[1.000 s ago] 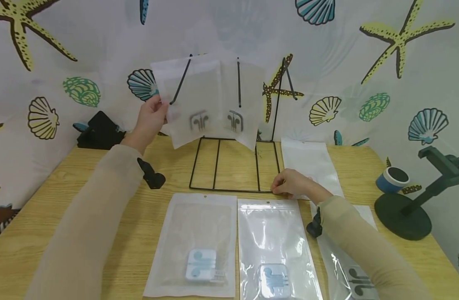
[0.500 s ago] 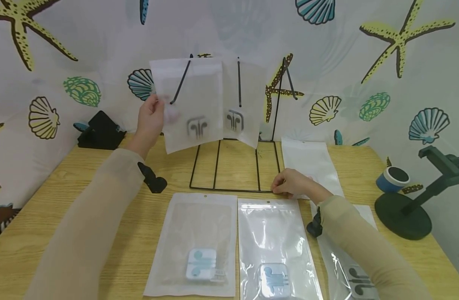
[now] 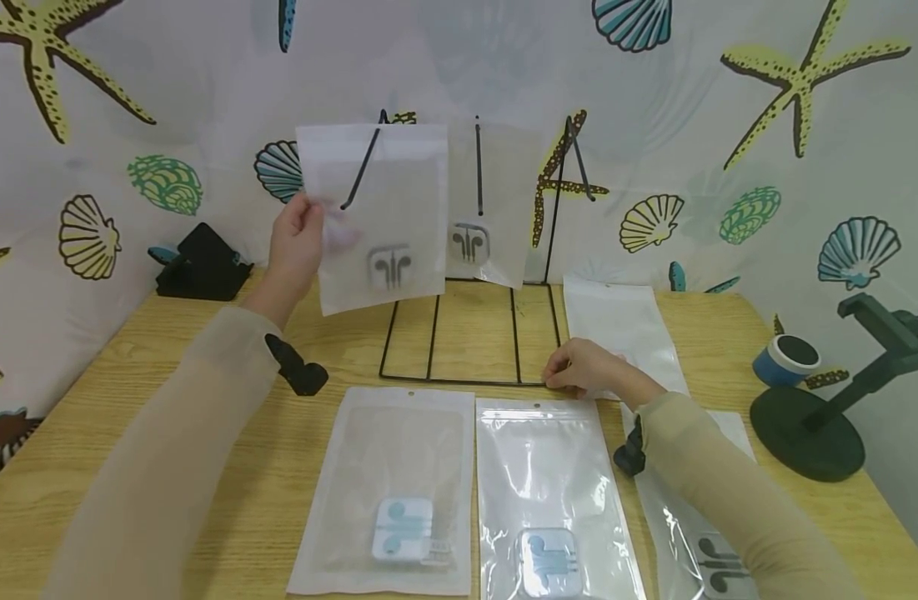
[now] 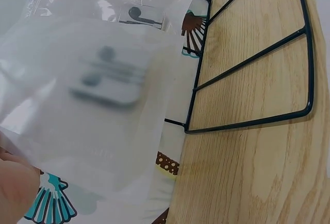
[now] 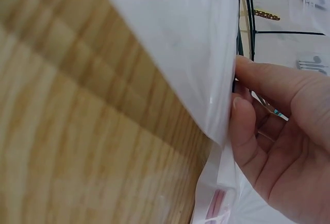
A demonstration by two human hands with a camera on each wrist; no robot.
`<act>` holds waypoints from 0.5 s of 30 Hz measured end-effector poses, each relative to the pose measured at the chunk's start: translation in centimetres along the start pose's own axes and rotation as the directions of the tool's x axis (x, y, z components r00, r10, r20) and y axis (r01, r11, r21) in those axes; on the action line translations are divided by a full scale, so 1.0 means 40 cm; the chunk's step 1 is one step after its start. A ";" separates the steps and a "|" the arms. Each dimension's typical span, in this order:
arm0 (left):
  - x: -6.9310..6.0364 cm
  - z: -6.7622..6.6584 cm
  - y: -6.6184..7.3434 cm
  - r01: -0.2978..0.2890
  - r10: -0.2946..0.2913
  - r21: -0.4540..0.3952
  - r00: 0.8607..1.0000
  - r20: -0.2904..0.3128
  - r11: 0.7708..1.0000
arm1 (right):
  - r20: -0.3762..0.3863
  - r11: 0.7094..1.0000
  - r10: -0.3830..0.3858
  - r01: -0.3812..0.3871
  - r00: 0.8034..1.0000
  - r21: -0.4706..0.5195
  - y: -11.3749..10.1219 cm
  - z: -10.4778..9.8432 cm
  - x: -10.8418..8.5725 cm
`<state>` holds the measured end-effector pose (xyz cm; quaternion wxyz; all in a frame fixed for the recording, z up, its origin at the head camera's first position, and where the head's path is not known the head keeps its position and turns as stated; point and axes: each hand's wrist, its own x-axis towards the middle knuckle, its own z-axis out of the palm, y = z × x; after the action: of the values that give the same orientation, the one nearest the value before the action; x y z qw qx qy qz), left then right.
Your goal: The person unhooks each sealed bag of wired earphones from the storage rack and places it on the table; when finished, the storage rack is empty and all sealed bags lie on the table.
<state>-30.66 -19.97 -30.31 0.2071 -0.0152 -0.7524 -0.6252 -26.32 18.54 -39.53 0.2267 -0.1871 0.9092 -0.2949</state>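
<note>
My left hand pinches the left edge of a frosted pouch with earphones in it, at the rack's left hook. Another pouch hangs at the middle hook. In the left wrist view the frosted pouch spreads in front of the thumb. My right hand grips the front right corner of the black wire rack base; the right wrist view shows the hand with thumb and fingers together beside a white pouch.
A frosted pouch and a glossy pouch lie at the front of the table. More pouches lie on the right. The right hook holds nothing. A black stand, a blue cup and a black holder stand around.
The frosted pouch has dropped slightly and shifted left, with my left hand moving a little left, and it overlaps the middle pouch less. My right hand has stayed on the rack.
</note>
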 end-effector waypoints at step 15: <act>-0.064 -0.032 0.020 0.074 -0.068 -0.096 0.996 0.063 0.993 | -0.004 1.000 -0.015 0.015 1.000 0.011 0.001 0.000 0.001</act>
<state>-27.72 -20.39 -30.24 0.1609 -0.0172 -0.7265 -0.6678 -26.35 18.56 -39.57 0.2237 -0.1921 0.9066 -0.3019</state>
